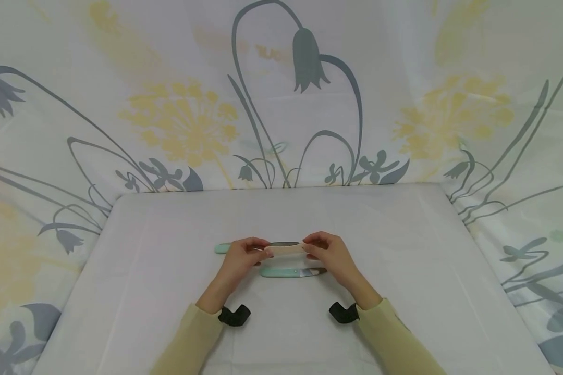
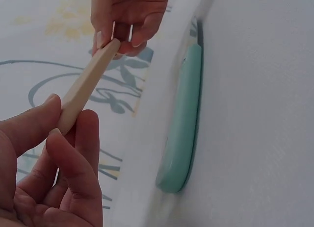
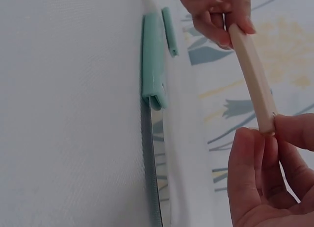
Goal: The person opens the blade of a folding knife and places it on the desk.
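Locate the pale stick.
In the head view, the pale stick is below centre, pinched at its ends by the left hand and right hand, pictured just above the nearer green-handled knife.

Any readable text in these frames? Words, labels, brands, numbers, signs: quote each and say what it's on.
None readable in any view.
Beige stick: tiny dark mark near one end, too small to read; may not be lettering.
Nearer green knife and farther green knife: no lettering I can make out.
Flowered cloth: orange patch up top, too blurred to read, possibly just pattern.
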{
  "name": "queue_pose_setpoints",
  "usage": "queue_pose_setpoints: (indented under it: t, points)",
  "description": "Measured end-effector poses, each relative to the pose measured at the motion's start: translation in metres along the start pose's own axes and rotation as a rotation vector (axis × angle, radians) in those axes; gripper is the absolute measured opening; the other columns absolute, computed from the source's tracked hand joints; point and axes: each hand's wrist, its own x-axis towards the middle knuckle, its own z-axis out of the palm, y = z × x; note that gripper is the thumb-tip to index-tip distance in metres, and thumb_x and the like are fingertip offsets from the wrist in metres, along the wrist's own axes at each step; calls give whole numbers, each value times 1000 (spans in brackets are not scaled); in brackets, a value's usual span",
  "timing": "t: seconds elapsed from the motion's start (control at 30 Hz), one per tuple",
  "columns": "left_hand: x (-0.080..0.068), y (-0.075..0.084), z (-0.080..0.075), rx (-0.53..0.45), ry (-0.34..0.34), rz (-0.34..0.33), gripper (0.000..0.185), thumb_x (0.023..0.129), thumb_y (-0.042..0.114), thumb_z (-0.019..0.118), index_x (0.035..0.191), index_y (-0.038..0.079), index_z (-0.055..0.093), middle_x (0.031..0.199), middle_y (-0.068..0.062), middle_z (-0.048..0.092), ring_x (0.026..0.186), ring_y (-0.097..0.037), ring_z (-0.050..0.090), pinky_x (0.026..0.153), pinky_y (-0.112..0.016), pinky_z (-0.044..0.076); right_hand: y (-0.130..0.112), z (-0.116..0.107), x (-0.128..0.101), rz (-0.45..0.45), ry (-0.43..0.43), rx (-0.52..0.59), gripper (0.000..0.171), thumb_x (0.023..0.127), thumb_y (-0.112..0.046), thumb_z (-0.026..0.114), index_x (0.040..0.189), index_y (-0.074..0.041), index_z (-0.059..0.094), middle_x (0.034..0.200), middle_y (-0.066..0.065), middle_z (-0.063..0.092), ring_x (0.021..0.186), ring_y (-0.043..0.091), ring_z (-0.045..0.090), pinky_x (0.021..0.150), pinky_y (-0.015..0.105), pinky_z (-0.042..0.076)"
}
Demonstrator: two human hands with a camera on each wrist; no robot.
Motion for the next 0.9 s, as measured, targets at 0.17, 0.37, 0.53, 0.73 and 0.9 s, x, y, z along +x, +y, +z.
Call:
queue_pose_setpoints:
  t: [0.17,0.37,0.53,0.73,0.9]
  points:
    - [-4,-4,6,-10,-14,1,29,86,10,78,111,-3,69,92,-7,72,84,-15,66,72,-27,50,-2,-5,-8,-24,-19,-22,20,94,-1,66,112,7,64,106,15,66,98,32,62,82,36,57]
    - [-10,-6,12,17,9,-8,25,85,12,79,106,1,71,94,-5,71,86,-15,63,73,-28,50,6,-9,-12,-44,-33,-10,25,94,-4,68,115,8,63,107,15,66,95,22,62,79,30,56]
    - [-11,-7,13,7,2,15,24,85,11,79,105,0,72,93,-6,71,83,-13,64,72,-27,50,9,-7,-9,-82,-36,-51,28,93,-10,70,115,7,65,111,17,67,96,22,61,81,29,53]
    - [-13,-8,17,-18,-26,36,25,85,10,79,105,-1,72,91,-6,72,80,-12,64,71,-27,49,-1,5,-8,-102,-72,-134,26,95,-17,69,113,2,69,108,9,69,98,21,58,86,34,45]
    - [-14,-9,20,-25,-38,46,24,85,10,79,106,-1,72,94,-6,72,80,-13,65,71,-28,50,5,12,-3,-116,-100,-177,22,93,-26,71,106,-8,75,104,0,71,99,21,58,87,39,44]
